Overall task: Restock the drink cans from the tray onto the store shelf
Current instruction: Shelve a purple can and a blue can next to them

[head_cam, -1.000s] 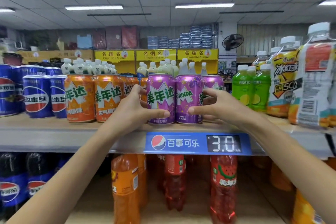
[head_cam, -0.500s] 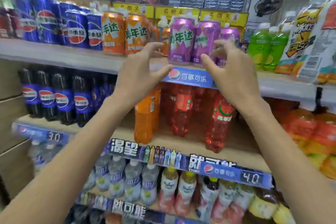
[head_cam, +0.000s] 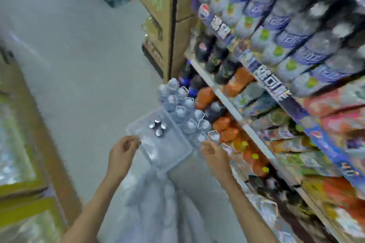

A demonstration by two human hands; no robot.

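The view is blurred by motion and looks down at the floor. A clear plastic tray lies on the floor beside the shelf unit, with a small cluster of cans, seen from the top, at its far end. My left hand hovers over the tray's near left edge, fingers loosely curled and holding nothing. Over the tray's right side is my right hand, also empty with fingers apart. The store shelf runs along the right, full of bottles.
A shrink-wrapped pack of water bottles stands on the floor between tray and shelf. Cardboard boxes rise behind it. A yellow display stand is at left. Grey floor spreads beyond the tray.
My head has swung from the upper shelf of purple cans down to the floor. Both hands have left the shelf and dropped, empty, to just above the tray.
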